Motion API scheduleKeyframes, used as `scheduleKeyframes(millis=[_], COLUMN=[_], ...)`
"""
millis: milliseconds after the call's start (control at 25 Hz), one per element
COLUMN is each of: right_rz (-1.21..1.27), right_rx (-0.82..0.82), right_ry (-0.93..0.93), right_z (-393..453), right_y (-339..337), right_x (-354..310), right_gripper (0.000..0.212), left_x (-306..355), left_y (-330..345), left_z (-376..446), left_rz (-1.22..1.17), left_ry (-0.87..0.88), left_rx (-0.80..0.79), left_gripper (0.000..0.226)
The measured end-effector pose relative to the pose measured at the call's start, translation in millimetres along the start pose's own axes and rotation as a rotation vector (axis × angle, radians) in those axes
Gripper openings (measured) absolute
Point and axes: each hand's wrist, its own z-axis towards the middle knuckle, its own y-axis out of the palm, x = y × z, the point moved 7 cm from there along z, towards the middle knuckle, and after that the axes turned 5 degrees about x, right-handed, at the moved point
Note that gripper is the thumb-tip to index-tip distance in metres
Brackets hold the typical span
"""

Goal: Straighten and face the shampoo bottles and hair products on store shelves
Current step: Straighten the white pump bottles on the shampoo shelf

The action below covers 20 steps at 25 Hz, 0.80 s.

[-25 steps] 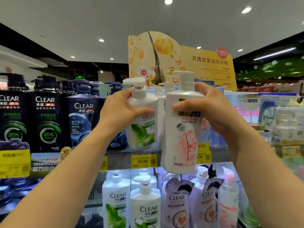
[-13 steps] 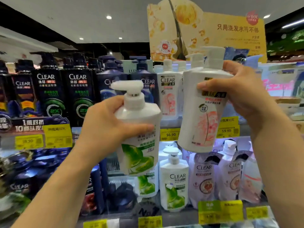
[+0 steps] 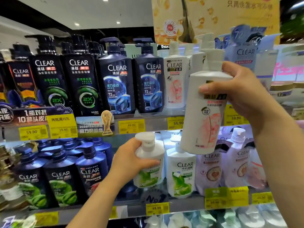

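Note:
My left hand (image 3: pixel 131 162) grips a white pump bottle with a green leaf label (image 3: pixel 150 170), low on the second shelf beside a matching white and green bottle (image 3: pixel 181 173). My right hand (image 3: pixel 238 92) holds a taller white pump bottle with a pink flower label (image 3: pixel 205 116) up in the air, in front of the top shelf's edge and tilted slightly. A similar pink-label bottle (image 3: pixel 175 83) stands upright on the top shelf to its left.
Black and dark blue CLEAR bottles (image 3: pixel 79 83) line the top shelf at left, dark blue ones (image 3: pixel 60 183) the second shelf. Lilac refill pouches (image 3: pixel 212 170) stand at lower right. Yellow price tags (image 3: pixel 131 126) run along the shelf edges. A yellow promotional sign (image 3: pixel 197 18) stands above.
My left hand has carried the green-label bottle down from the top shelf level to the second shelf. My right hand kept the pink-label bottle raised. The view has tilted down.

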Motion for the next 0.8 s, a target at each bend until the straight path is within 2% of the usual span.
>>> scheduleKeyframes(millis=[240, 400, 560, 720, 800], right_rz=[0.009, -0.009, -0.011, -0.081, -0.149], right_rx=[-0.094, -0.139, -0.221, -0.218, -0.219], right_ry=[-0.043, -0.076, -0.045, -0.070, -0.060], right_z=[39, 76, 108, 131, 137], right_y=[3, 10, 24, 32, 34], right_x=[-3, -17, -25, -29, -27], right_gripper=[0.051, 0.063, 0.073, 0.078, 0.080], left_x=[-35, -48, -44, -43, -45], left_y=[42, 53, 50, 46, 45], left_z=[-1, 6, 4, 1, 2], left_rz=[-0.061, -0.138, -0.111, -0.090, -0.048], left_ry=[-0.134, -0.277, -0.287, -0.269, -0.272], left_rx=[-0.136, -0.193, -0.170, -0.111, -0.107], left_gripper=[0.065, 0.067, 0.070, 0.072, 0.082])
